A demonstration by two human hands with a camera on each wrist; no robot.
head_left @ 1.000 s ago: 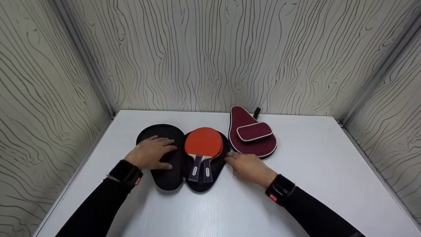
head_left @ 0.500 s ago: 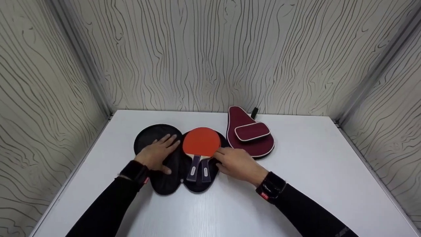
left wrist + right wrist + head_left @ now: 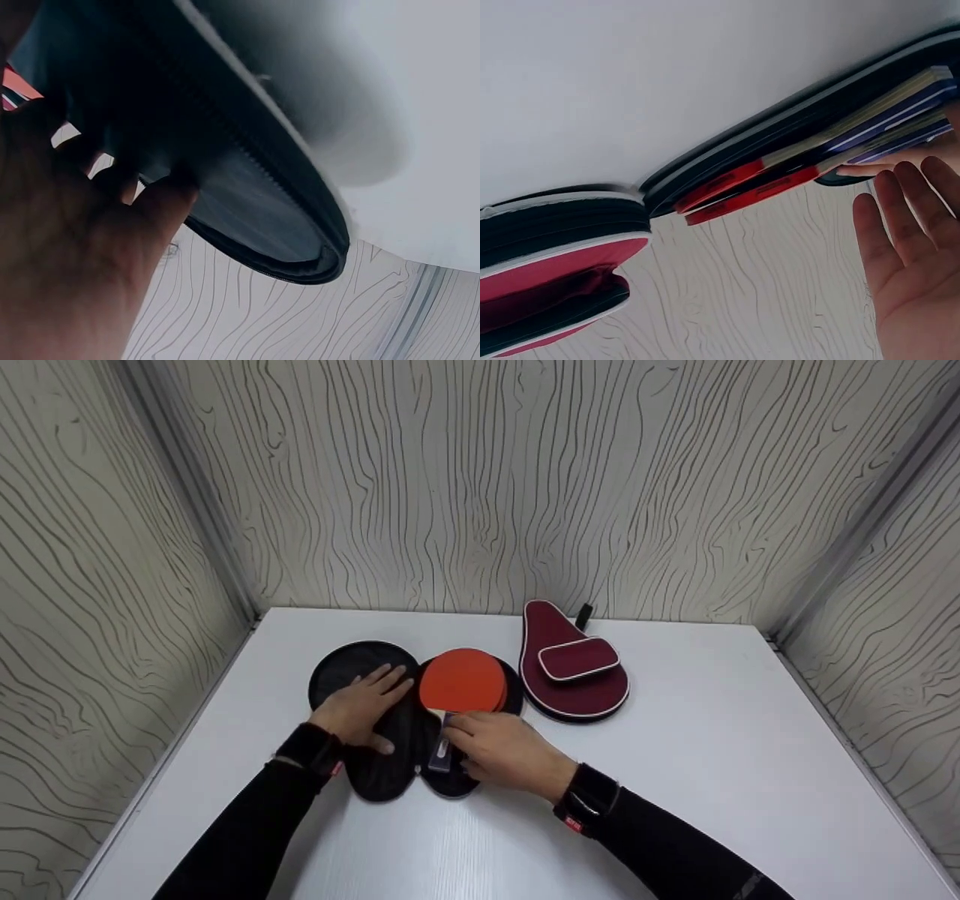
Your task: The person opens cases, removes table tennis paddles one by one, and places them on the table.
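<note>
A black zip case lies spread flat on the table, its left half (image 3: 375, 780) and right half (image 3: 514, 701) side by side. Two table tennis paddles lie overlapped in the right half. The upper paddle (image 3: 459, 679) shows an orange-red face, and the lower paddle (image 3: 718, 182) shows mostly as an edge in the right wrist view. Fingers spread, my left hand (image 3: 361, 709) rests on the left half. Over the handles is my right hand (image 3: 510, 751), hiding the lower one; its fingers look fairly straight in the right wrist view, with nothing gripped.
A maroon paddle cover (image 3: 577, 701) with white piping, a small front pouch (image 3: 579, 658) and a black strap (image 3: 584, 616) lies just right of the case. The white table (image 3: 697, 735) meets wood-patterned wall panels (image 3: 480, 487) at its back and sides.
My right hand has moved left from the case's right edge, past the paddle's side, to over the handles. My left hand has shifted slightly right on the left half.
</note>
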